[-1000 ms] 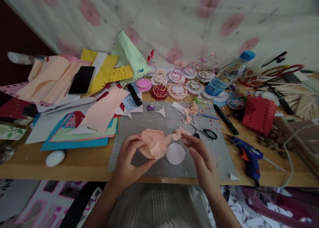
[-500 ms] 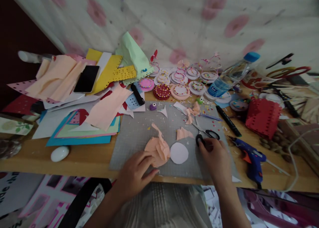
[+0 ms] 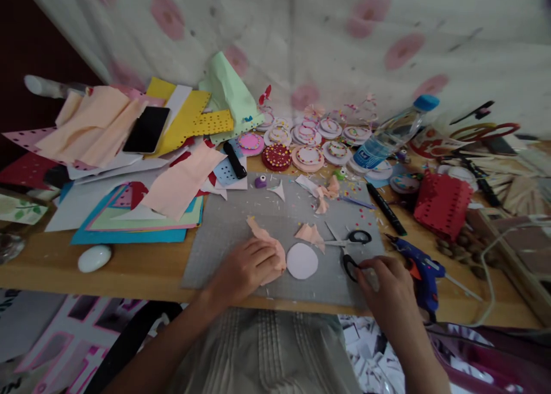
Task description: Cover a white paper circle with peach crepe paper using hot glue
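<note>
A crumpled piece of peach crepe paper (image 3: 273,248) lies on the grey cutting mat (image 3: 206,256). My left hand (image 3: 247,265) covers part of it, fingers bent over the paper and thumb hidden. Touching the paper's right side is a round white paper disc (image 3: 302,261). The scissors (image 3: 344,244) rest on the mat with blades spread, one tip by a small peach scrap (image 3: 310,235). At their lower black loop are the curled fingertips of my right hand (image 3: 385,282); the thumb seems to touch the loop.
Right of the mat lies a blue glue gun (image 3: 417,268) with a cord, near a black marker (image 3: 386,209). A water bottle (image 3: 385,136) leans over several decorated discs (image 3: 307,158). Paper sheets and a phone (image 3: 147,130) are piled left; a white oval object (image 3: 94,258) sits near the edge.
The scissors have spread wider, their lower loop moving toward me with my right hand. My left hand has slid up onto the crepe paper and its fingers have bent over it. The view has shifted slightly.
</note>
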A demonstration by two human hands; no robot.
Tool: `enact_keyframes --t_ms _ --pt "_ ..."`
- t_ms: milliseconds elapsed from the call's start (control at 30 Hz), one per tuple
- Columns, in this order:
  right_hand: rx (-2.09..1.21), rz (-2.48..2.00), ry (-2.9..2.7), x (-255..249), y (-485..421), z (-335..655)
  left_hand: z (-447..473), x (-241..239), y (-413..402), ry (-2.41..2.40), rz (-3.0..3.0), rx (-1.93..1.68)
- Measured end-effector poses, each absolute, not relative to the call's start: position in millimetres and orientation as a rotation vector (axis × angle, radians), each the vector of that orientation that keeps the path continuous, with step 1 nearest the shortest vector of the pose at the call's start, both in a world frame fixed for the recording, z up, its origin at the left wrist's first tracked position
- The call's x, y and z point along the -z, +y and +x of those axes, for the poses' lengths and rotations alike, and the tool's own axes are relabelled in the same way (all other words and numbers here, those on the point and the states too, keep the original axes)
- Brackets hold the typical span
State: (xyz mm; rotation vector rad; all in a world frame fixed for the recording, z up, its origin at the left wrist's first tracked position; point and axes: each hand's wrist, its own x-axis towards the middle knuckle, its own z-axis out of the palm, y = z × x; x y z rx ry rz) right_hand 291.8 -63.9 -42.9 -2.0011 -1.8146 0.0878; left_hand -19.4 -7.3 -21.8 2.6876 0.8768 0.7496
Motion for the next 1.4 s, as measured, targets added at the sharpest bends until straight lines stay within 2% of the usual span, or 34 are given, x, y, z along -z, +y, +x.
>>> enact_keyframes --t_ms 100,567,800,1033,1100,1200,1300,1400 --pt "0.076 -1.929 -1.928 51.7 -61.3 293.5 -23.3 30.0 -11.2 0.897 2.649 -0.827" --pt "0.095 -1.959 -2.179 47.0 -38.4 309.2 -4.6 25.4 6.2 1.061 2.377 -0.798" --pt "-0.153 -2.061 -2.055 24.6 -67.5 327.0 -17.7 29.4 -2.9 0.863 2.534 -0.735" --pt "0.112 -2.170 -1.942 8.0 -67.9 316.8 -14.9 34.9 -4.6 0.858 2.694 -0.713" --pt "-0.080 -2.205 -1.807 -1.1 -64.9 310.9 -13.9 33.0 -3.8 0.848 2.677 -0.733" --pt "-0.783 -2.080 -1.556 -13.6 -69.0 293.8 -14.7 31.0 -3.0 0.850 2.636 -0.769" --pt "-1.598 -1.662 -1.292 -13.6 -86.3 262.5 -18.7 33.1 -3.6 0.829 2.595 -0.831" --pt "-2.122 -1.216 -0.950 2.8 -106.7 225.5 -23.3 38.3 -4.7 0.841 2.560 -0.919"
